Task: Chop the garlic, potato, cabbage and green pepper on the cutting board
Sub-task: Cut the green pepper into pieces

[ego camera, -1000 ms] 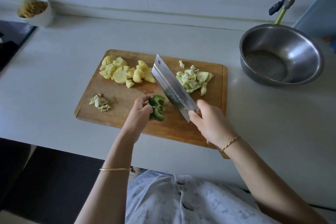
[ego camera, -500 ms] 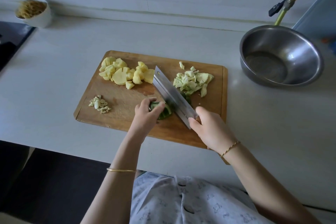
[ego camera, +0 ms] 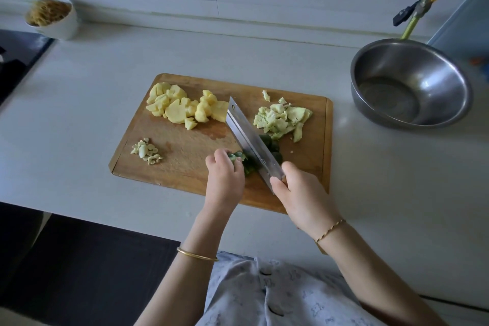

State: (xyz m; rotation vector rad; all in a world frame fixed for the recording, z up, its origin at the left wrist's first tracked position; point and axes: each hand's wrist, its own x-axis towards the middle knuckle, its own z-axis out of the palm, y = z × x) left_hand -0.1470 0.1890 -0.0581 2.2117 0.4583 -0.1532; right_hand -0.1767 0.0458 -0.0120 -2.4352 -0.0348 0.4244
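L hand point(ego camera: 225, 180) fingers curled narrow, pinning the green pepper point(ego camera: 238, 157) on the cutting board point(ego camera: 185, 156); R hand point(ego camera: 299, 193) fist closed round the handle of 1 cleaver point(ego camera: 251, 140), blade down through the pepper, w/ cut dark-green bits on both sides. 3 other piles on board: garlic point(ego camera: 146, 151) near-left, potato point(ego camera: 182, 108) far-left, cabbage point(ego camera: 283, 119) far-right. Beyond: 1 steel bowl point(ego camera: 412, 82) right, 1 white cup point(ego camera: 53, 18) far-left on counter point(ego camera: 79, 103).
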